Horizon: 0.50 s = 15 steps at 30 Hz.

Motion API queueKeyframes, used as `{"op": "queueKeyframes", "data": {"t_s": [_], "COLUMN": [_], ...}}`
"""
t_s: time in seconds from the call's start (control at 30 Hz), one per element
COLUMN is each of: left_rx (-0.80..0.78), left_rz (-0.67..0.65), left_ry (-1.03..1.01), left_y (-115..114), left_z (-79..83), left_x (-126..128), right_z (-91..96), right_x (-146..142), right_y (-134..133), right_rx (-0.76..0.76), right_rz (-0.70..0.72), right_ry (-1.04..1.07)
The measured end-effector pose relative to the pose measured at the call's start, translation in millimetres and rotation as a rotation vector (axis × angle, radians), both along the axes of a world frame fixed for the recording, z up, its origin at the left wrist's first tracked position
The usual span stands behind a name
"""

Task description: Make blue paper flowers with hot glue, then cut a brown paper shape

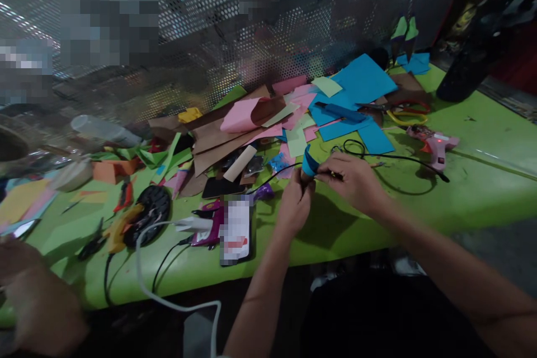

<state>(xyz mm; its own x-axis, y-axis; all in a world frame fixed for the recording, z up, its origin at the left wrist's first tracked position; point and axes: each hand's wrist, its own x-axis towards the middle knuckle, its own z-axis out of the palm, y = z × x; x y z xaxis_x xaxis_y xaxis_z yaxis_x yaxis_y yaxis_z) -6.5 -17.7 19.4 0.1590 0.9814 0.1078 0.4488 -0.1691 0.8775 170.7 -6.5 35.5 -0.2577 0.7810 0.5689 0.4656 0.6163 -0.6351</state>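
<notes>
— Hands, where?
— Close together over the green worktop (482, 190), left of the pink glue gun (436, 148) and nearer than it.
— Left hand (296, 207)?
— Clamped on the lower end of a small blue paper roll (309, 162), upright, poking above the fingers.
— Right hand (354, 179)?
— Between left hand and glue gun, fingers curled, tips against the roll's side; gripping or only touching, cannot tell.
— Anything else by the gun?
— Black cord (398, 156) looping from behind the right hand toward it; blue paper sheets (363, 81) beyond, to its left.
</notes>
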Motion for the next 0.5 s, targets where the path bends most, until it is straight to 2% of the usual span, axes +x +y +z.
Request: {"op": "queueKeyframes", "data": {"t_s": [0.13,0.3,0.5], "left_rx": [0.009,-0.006,-0.099], "left_rz": [-0.034,-0.108,-0.049], "left_ry": [0.05,-0.089,-0.206], "left_y": [-2,-4,-4], "left_z": [2.6,0.1,-7.7], "left_x": [0,-2,-2], "right_z": [-1.6,-3.9,-8.3], "right_x": [-1,-4,-7], "right_y": [0,-3,-4], "right_rx": [0.006,0.059,0.081], "right_rz": [-0.035,-0.058,-0.08], "right_ry": [0.004,0.028,-0.04]}}
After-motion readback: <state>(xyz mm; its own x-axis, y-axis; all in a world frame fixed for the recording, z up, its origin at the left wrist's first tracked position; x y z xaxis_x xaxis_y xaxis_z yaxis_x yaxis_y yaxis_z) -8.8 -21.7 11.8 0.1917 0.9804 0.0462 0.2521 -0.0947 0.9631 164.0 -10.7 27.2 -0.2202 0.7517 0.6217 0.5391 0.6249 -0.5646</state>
